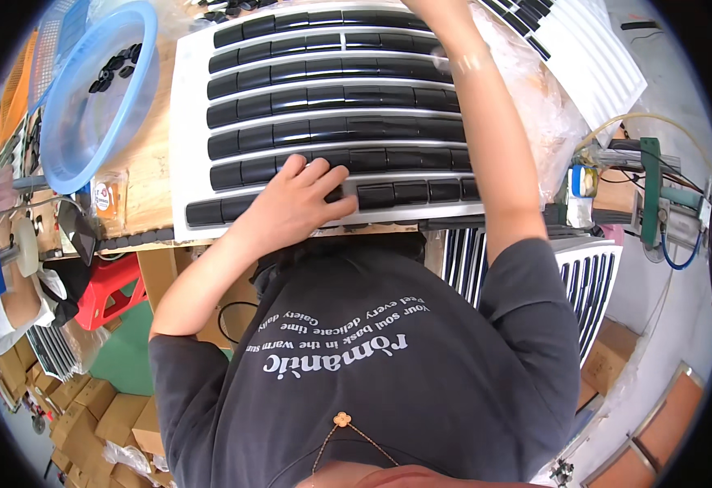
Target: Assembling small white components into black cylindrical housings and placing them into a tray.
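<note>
A white tray [185, 122] lies on the bench in front of me, with several rows of glossy black rectangular pieces [331, 130] in its slots. My left hand [303, 198] is over the nearest row, its fingers bent. Between its index finger and thumb sits a small black piece [335, 195], partly hidden and slightly blurred. My right arm stretches across the tray's right side to the far edge. Only the base of my right hand [441, 10] shows there; the picture's top edge cuts off its fingers.
A blue oval basin [140, 89] holding some loose black pieces [116, 69] stands at the left. Clear plastic wrap [547, 114] and another white tray [604, 77] lie at the right. A green-framed fixture [650, 187] is at the bench's right end. Below left are a red stool [100, 297] and cardboard boxes [120, 423].
</note>
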